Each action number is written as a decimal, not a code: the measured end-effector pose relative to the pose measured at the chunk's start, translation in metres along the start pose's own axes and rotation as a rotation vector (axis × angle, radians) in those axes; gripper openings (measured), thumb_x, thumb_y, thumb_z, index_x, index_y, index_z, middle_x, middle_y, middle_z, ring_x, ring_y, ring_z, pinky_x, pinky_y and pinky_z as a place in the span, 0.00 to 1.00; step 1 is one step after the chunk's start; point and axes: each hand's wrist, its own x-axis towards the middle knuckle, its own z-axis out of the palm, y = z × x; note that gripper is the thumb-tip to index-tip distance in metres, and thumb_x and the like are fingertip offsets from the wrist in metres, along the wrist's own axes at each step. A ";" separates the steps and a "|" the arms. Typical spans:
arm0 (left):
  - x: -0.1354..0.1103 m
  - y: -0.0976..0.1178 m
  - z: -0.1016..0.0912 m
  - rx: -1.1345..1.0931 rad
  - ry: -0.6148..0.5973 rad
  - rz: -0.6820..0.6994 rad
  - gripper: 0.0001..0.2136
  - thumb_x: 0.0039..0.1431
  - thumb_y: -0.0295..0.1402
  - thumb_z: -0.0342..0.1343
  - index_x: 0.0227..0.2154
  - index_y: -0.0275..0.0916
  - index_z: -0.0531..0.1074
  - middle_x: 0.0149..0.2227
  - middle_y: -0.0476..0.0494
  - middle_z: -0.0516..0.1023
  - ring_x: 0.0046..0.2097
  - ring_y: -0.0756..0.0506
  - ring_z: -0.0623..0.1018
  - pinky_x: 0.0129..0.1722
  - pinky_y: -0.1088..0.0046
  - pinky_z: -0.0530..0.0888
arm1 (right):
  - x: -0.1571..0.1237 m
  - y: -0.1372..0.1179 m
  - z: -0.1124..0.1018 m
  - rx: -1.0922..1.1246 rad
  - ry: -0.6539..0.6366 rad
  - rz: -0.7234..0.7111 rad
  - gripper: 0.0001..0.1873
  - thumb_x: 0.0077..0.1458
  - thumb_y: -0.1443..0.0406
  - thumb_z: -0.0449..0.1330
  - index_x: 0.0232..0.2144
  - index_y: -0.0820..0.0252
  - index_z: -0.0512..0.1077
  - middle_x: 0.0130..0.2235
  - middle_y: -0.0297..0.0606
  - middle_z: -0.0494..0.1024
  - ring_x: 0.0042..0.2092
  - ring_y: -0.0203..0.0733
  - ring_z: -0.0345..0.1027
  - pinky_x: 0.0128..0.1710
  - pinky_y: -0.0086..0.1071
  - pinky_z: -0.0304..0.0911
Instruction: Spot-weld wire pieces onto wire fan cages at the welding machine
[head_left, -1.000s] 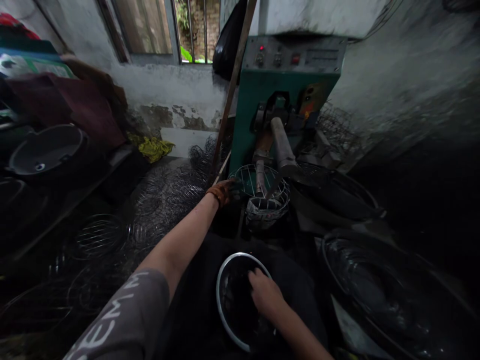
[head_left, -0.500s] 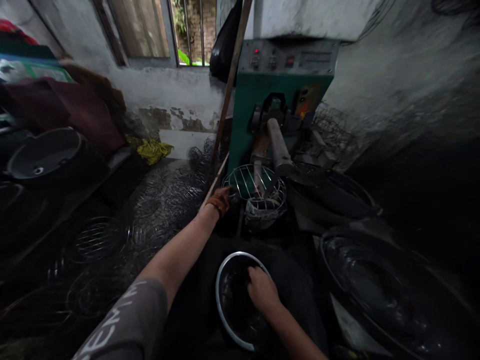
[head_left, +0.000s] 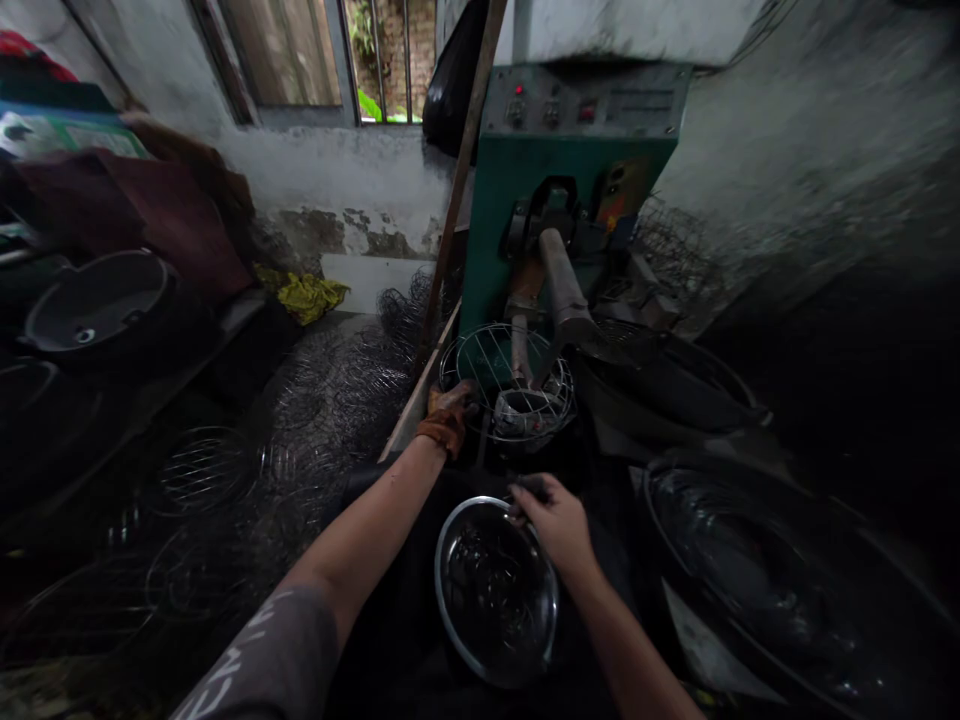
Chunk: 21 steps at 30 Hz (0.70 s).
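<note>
My left hand [head_left: 450, 412], in a worn brownish glove, is closed on the near left edge of a round wire rack [head_left: 486, 350]. The rack lies tilted around the machine's lower electrode arm [head_left: 519, 345], under the thick upper arm [head_left: 561, 275]. My right hand [head_left: 553, 522] is above the far right rim of a metal bowl [head_left: 442, 600] in front of me. Its fingers are pinched together, dark at the tips; what they hold is too small to make out. Thin curved wire pieces [head_left: 499, 590] glint inside the bowl.
The green welding machine [head_left: 499, 190] stands ahead, a red light on its panel. A wooden post [head_left: 454, 200] leans beside it. Heaped wire racks [head_left: 322, 390] cover the floor at left. Large dark basins [head_left: 750, 540] stand at right. A yellow cloth [head_left: 311, 298] lies by the wall.
My right hand has risen from inside the bowl to above its far right rim, fingers now pinched. My left hand stays at the rack's edge, and the rack has shifted slightly.
</note>
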 end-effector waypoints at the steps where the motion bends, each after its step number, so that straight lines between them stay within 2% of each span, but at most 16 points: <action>1: -0.005 -0.001 0.002 -0.024 0.025 -0.015 0.22 0.49 0.26 0.68 0.47 0.42 0.69 0.41 0.44 0.78 0.40 0.47 0.79 0.38 0.72 0.77 | 0.009 -0.012 0.000 0.043 0.040 -0.024 0.21 0.44 0.48 0.66 0.30 0.59 0.74 0.23 0.35 0.77 0.23 0.42 0.70 0.25 0.34 0.68; 3: -0.013 -0.003 0.006 -0.055 0.069 -0.030 0.22 0.49 0.24 0.67 0.47 0.43 0.68 0.41 0.45 0.78 0.39 0.48 0.78 0.38 0.73 0.76 | 0.024 -0.030 0.002 0.087 0.110 -0.083 0.22 0.42 0.49 0.68 0.30 0.61 0.74 0.24 0.36 0.78 0.22 0.39 0.69 0.25 0.33 0.66; 5: -0.020 -0.005 0.010 -0.069 0.091 -0.028 0.22 0.48 0.24 0.67 0.46 0.43 0.69 0.38 0.47 0.78 0.37 0.49 0.78 0.37 0.73 0.75 | 0.035 -0.038 0.007 0.113 0.160 -0.124 0.22 0.42 0.49 0.68 0.30 0.62 0.75 0.23 0.37 0.78 0.20 0.37 0.65 0.23 0.31 0.63; 7: -0.023 -0.008 0.014 -0.075 0.103 -0.012 0.24 0.47 0.26 0.69 0.47 0.43 0.69 0.36 0.48 0.77 0.35 0.49 0.78 0.36 0.73 0.74 | 0.042 -0.036 0.014 0.139 0.201 -0.148 0.22 0.43 0.48 0.67 0.30 0.61 0.74 0.23 0.36 0.77 0.19 0.36 0.64 0.22 0.31 0.62; 10: -0.026 -0.010 0.017 -0.074 0.128 -0.019 0.26 0.47 0.30 0.71 0.49 0.43 0.68 0.34 0.50 0.76 0.32 0.49 0.77 0.34 0.73 0.73 | 0.047 -0.025 0.022 0.117 0.256 -0.180 0.22 0.44 0.47 0.66 0.27 0.59 0.72 0.23 0.35 0.77 0.22 0.39 0.67 0.23 0.32 0.64; 17: -0.029 -0.011 0.017 -0.005 0.177 0.013 0.23 0.47 0.29 0.71 0.46 0.41 0.71 0.36 0.45 0.78 0.36 0.47 0.78 0.36 0.73 0.73 | 0.058 -0.014 0.022 -0.181 0.339 -0.203 0.22 0.46 0.45 0.59 0.27 0.57 0.73 0.27 0.40 0.80 0.30 0.47 0.73 0.35 0.37 0.67; 19: -0.028 -0.014 0.015 -0.019 0.170 0.018 0.23 0.47 0.30 0.72 0.46 0.41 0.71 0.36 0.45 0.78 0.36 0.47 0.79 0.37 0.72 0.74 | 0.060 -0.015 0.021 -0.193 0.350 -0.189 0.21 0.47 0.46 0.59 0.28 0.57 0.73 0.27 0.41 0.80 0.31 0.48 0.73 0.35 0.38 0.67; 21: -0.027 -0.016 0.012 -0.050 0.112 0.005 0.25 0.48 0.31 0.72 0.49 0.42 0.70 0.36 0.45 0.79 0.37 0.46 0.79 0.38 0.71 0.74 | 0.061 -0.014 0.021 -0.161 0.352 -0.192 0.21 0.48 0.46 0.59 0.29 0.57 0.73 0.27 0.40 0.81 0.31 0.48 0.74 0.35 0.37 0.68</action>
